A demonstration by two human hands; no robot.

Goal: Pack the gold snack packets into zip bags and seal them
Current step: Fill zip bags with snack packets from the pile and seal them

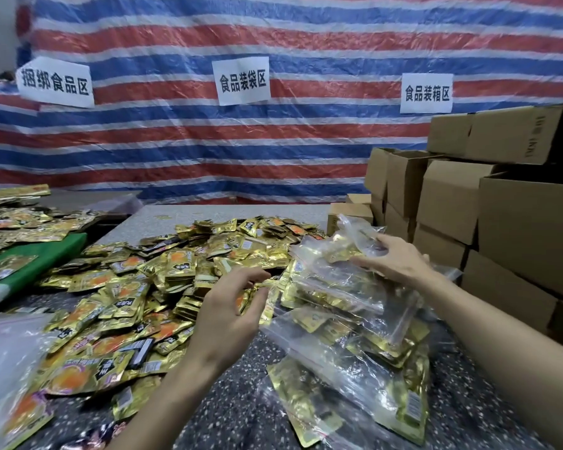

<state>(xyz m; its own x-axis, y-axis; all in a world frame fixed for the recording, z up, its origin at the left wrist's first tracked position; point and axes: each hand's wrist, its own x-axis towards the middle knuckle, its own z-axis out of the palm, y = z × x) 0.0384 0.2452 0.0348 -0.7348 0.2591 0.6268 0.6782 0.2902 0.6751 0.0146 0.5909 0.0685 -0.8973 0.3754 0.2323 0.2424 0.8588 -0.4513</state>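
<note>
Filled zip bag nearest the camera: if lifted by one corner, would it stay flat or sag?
Probably sags: the filled zip bag is thin, wrinkled clear film, with gold packets loose inside, which would likely slide downward. Its glossy film looks slippery, so a pinch might slip.
</note>
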